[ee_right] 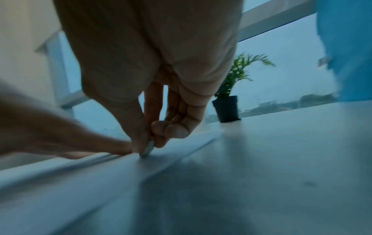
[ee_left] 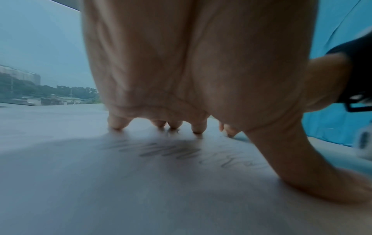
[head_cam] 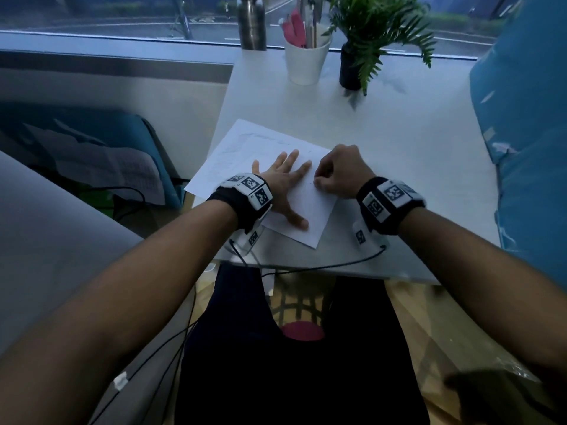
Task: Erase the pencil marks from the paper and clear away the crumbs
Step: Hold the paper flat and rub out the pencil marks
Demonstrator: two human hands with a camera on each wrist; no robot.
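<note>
A white sheet of paper (head_cam: pixel 242 148) lies skewed on the white table (head_cam: pixel 399 167), its left corner past the table's edge. Faint pencil marks (ee_left: pixel 171 151) run across it under my left palm. My left hand (head_cam: pixel 285 182) lies flat on the sheet with fingers spread, pressing it down. My right hand (head_cam: pixel 334 176) is curled at the sheet's right edge and pinches a small pale eraser (ee_right: pixel 148 149) between thumb and fingers, its tip touching the paper beside my left forefinger (ee_right: pixel 80 143). I make out no crumbs.
At the table's far end stand a metal bottle (head_cam: pixel 251 23), a white cup (head_cam: pixel 305 61) of pens and a potted plant (head_cam: pixel 362 47). A blue cover (head_cam: pixel 527 133) hangs on the right. Cables (head_cam: pixel 306 266) trail over the near edge.
</note>
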